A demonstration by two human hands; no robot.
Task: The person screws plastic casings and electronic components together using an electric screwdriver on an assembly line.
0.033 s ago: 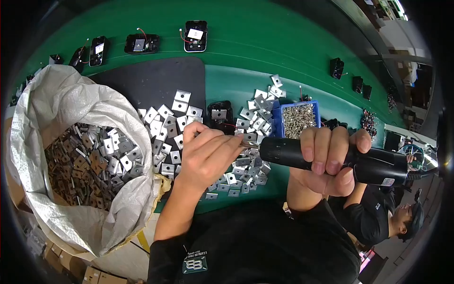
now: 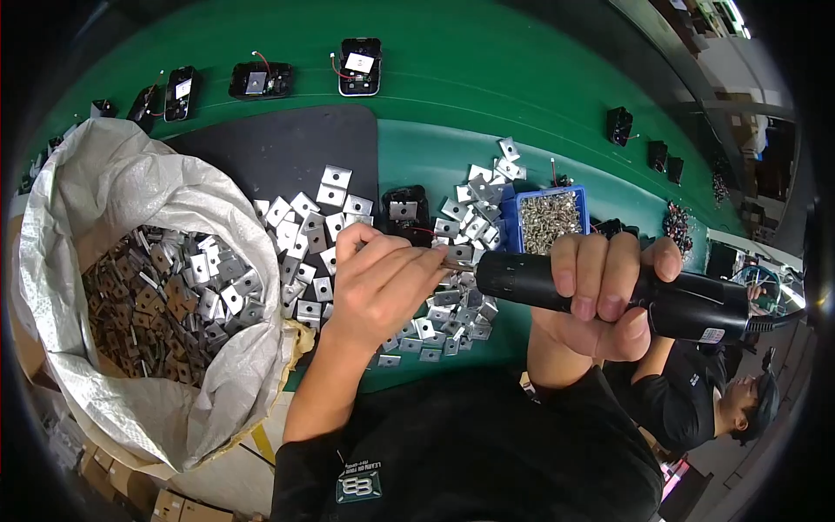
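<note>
Gripping a black powered screwdriver (image 2: 513, 280) in the right hand (image 2: 600, 296), pointed toward the left. Pinching at its slim metal bit (image 2: 463, 267) with the left hand (image 2: 378, 283), the far end hidden by fingers. Around the left hand, many loose bent metal plates (image 2: 424, 328) with holes, partly on a black mat (image 2: 270, 143). Just beyond, a black housing (image 2: 417, 195) with one plate inside. Beyond the screwdriver, a blue bin (image 2: 511, 222) full of small screws (image 2: 550, 213). At left, a large white woven bag (image 2: 54, 261) holding silver and brown metal pieces (image 2: 161, 304). Along the far green surface (image 2: 470, 74), several open black cases (image 2: 374, 83) with red wires. At near right, a co-worker (image 2: 687, 391) in dark clothes and cap.
</note>
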